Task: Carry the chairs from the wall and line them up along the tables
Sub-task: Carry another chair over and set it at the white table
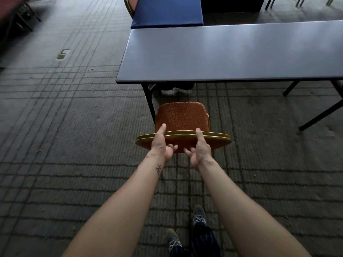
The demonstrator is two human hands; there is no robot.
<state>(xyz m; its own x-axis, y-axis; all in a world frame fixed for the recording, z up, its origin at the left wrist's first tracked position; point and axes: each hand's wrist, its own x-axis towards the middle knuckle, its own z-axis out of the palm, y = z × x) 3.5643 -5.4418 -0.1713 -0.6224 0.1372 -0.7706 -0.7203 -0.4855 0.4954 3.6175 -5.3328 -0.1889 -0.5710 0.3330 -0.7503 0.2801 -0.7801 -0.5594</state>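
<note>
- Left hand [163, 145]: holding the top of the chair's backrest [219, 135]; thumb is lying straight over the gold rim, fingers are curling loosely against the rear face.
- Right hand [200, 149]: doing the same just beside it, thumb over the rim and fingers bending in behind. Both grips are looking light rather than clamped.
- Chair [182, 117]: orange seat, gold frame; facing the table with its back to the person. The seat front is sitting near the table's left-end leg [149, 101], not yet tucked under the top. The chair's own legs are hidden, so whether it is resting on the carpet [74, 127] or being lifted cannot be told.
- Table [222, 52]: grey, long, running off to the right; no other chair is showing along its near edge.
- Blue top [167, 12]: butting against the table's far left end, with another chair back [130, 4] peeking out behind it.
- Step in hand, as judged: placing this chair at the table's left end.
- Next move, as judged: squaring the seat to the table edge and easing it forward clear of the leg, then letting go and fetching another chair for the run to the right.
</note>
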